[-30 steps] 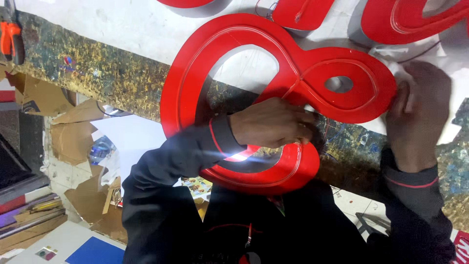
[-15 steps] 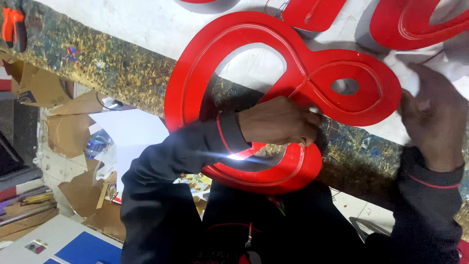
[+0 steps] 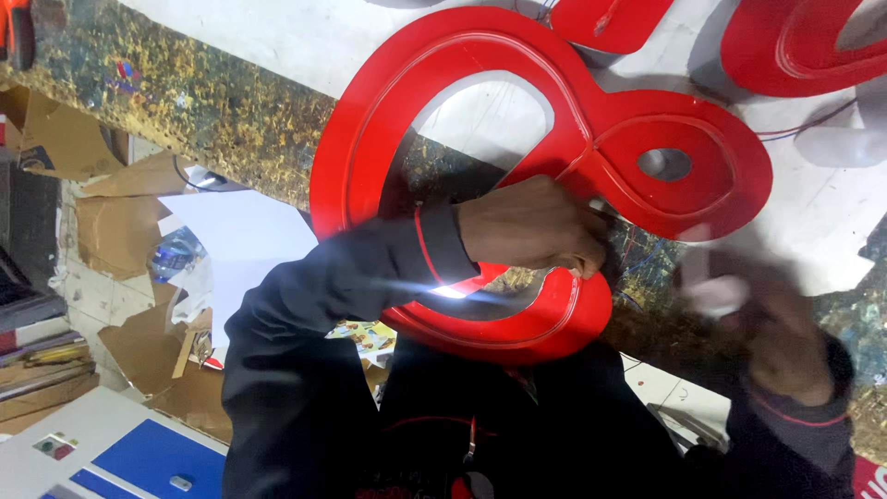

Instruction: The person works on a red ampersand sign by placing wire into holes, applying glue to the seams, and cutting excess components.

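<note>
A: How many red letters are seen?
B: Three: one big letter (image 3: 545, 139) at centre, two at one o'clock.
A: And the hands?
B: Left hand (image 3: 531, 226) is pinched on the big letter's rim; right hand (image 3: 776, 328), at four o'clock, is blurred, grip untellable.

the counter (image 3: 203, 102) has a rough, paint-stained edge in gold and dark colours, and a white top further back. a big red looped sign piece (image 3: 573, 120) lies flat on the counter, and its lower curve hangs out over the edge. beyond the looped sign piece, at the far side of the white top, lie two more red sign pieces (image 3: 614, 20) (image 3: 804, 46). to the right of the looped sign piece, thin wires (image 3: 804, 125) lie on the white top. below the counter's edge, left of the looped sign piece, the floor (image 3: 92, 296) carries cardboard scraps (image 3: 106, 231) and a white sheet (image 3: 231, 240).
</note>
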